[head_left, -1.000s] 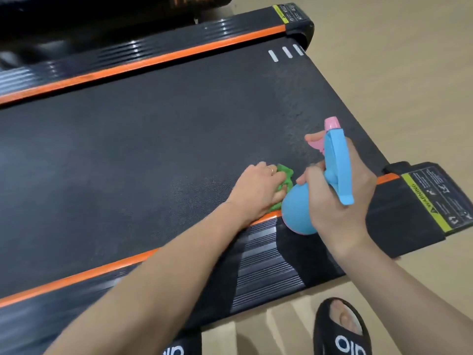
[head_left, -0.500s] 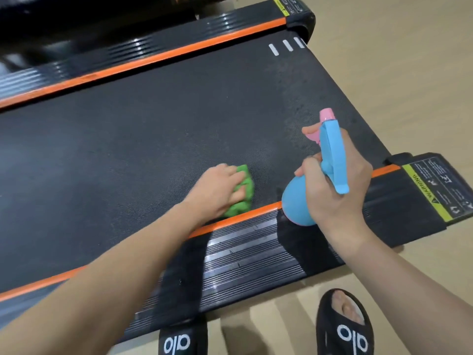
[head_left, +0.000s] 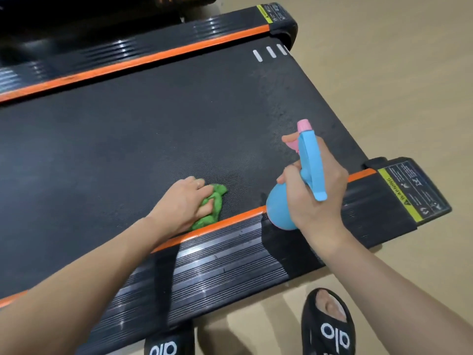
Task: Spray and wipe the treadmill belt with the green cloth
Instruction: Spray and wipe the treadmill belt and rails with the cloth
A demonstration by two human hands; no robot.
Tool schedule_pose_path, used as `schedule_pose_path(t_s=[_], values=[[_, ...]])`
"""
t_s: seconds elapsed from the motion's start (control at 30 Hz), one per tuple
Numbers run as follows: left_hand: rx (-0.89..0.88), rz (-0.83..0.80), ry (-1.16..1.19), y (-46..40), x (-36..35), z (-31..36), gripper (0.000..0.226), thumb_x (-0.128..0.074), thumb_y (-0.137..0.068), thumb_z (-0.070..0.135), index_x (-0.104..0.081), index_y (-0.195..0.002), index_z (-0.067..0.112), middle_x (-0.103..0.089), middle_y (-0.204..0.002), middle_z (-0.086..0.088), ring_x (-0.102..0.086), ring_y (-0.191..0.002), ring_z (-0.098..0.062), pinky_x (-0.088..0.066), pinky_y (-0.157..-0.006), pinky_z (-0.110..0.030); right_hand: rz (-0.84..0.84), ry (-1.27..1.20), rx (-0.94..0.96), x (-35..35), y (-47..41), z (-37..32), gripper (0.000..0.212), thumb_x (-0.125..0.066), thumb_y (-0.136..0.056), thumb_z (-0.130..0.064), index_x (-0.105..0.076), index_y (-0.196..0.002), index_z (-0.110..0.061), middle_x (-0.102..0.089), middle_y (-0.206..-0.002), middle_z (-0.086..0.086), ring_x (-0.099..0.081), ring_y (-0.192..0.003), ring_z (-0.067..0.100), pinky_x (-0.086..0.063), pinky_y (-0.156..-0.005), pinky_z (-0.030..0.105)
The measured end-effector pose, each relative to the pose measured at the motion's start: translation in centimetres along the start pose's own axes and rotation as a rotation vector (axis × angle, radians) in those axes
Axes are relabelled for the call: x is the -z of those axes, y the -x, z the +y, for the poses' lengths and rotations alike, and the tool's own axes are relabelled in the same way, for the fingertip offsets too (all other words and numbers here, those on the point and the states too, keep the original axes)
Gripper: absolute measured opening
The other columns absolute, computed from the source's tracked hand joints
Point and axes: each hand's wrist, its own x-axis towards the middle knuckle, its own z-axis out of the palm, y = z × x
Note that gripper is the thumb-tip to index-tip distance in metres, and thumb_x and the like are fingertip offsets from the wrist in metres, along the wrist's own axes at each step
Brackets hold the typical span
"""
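The black treadmill belt (head_left: 133,144) fills the middle of the view. My left hand (head_left: 185,201) grips a crumpled green cloth (head_left: 213,207) and presses it on the belt close to the near orange stripe. My right hand (head_left: 313,193) holds a blue spray bottle (head_left: 280,208) with a pink nozzle above the near side rail, nozzle pointing away from me over the belt, index finger on the pink trigger. A faint damp patch shows on the belt beyond the nozzle.
Ribbed black side rails (head_left: 217,262) with orange stripes border the belt near and far. A yellow warning label (head_left: 399,194) sits on the rear end cap at right. My two black slippers (head_left: 327,326) stand on the beige floor (head_left: 409,73) beside the rail.
My left hand has slid the green cloth leftward along the belt, away from the spray bottle. My right hand and the bottle have stayed roughly in place.
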Motion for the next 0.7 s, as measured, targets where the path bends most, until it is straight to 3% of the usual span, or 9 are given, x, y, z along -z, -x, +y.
schedule_pose_path(t_s=[0.2,0.27,0.37,0.5,0.6,0.7], values=[[-0.022,-0.071,-0.025,-11.5,-2.4,7.6,0.038,-0.030,-0.094,0.040,-0.059,-0.097,0.014,-0.058,-0.089,-0.006,-0.049,-0.078,-0.026,-0.029,-0.066,-0.034,-0.019,-0.005,-0.007,0.4,-0.2,0.2,0.043,-0.052,-0.078,0.001,-0.069,-0.117,-0.009,-0.072,-0.097,-0.005,-0.073,-0.088,0.017,-0.051,-0.082,0.015],[-0.089,-0.050,0.013,-10.5,-2.2,6.3,0.033,-0.040,-0.095,0.039,-0.060,-0.095,0.013,-0.058,-0.088,-0.007,-0.046,-0.074,-0.025,-0.038,-0.066,-0.037,-0.015,0.001,-0.019,1.0,-0.1,0.3,0.041,-0.052,-0.079,0.002,-0.069,-0.114,-0.011,-0.072,-0.090,-0.003,-0.072,-0.087,0.015,-0.050,-0.081,0.015],[-0.168,-0.046,0.009,-4.9,-1.3,2.1,0.034,-0.042,-0.091,0.038,-0.062,-0.091,0.011,-0.058,-0.085,-0.008,-0.052,-0.072,-0.029,-0.048,-0.067,-0.040,-0.012,0.001,-0.044,1.2,-0.4,0.4,0.040,-0.051,-0.078,0.000,-0.069,-0.113,-0.012,-0.071,-0.094,-0.010,-0.072,-0.084,0.017,-0.055,-0.080,0.024],[-0.056,-0.088,-0.026,2.2,0.4,-1.3,0.028,-0.040,-0.093,0.037,-0.053,-0.082,0.015,-0.052,-0.078,-0.005,-0.047,-0.066,-0.027,-0.048,-0.063,-0.043,-0.010,-0.009,-0.040,1.1,-0.4,0.1,0.042,-0.050,-0.079,-0.001,-0.068,-0.115,-0.012,-0.070,-0.107,-0.013,-0.073,-0.083,0.020,-0.058,-0.079,0.035],[-0.060,-0.072,-0.025,0.2,0.2,-0.1,0.029,-0.039,-0.093,0.038,-0.052,-0.078,0.016,-0.051,-0.072,-0.005,-0.048,-0.063,-0.028,-0.048,-0.060,-0.041,-0.009,-0.011,-0.038,1.2,-0.3,0.2,0.042,-0.049,-0.079,-0.001,-0.068,-0.116,-0.010,-0.069,-0.109,-0.012,-0.074,-0.086,0.021,-0.056,-0.080,0.029],[-0.116,-0.032,0.020,-6.3,-1.1,4.1,0.030,-0.042,-0.092,0.038,-0.059,-0.090,0.014,-0.055,-0.075,-0.008,-0.051,-0.066,-0.031,-0.047,-0.061,-0.041,-0.005,0.008,-0.016,1.1,-0.4,0.2,0.045,-0.049,-0.078,0.000,-0.068,-0.118,-0.010,-0.069,-0.108,-0.012,-0.074,-0.086,0.020,-0.054,-0.080,0.025]])
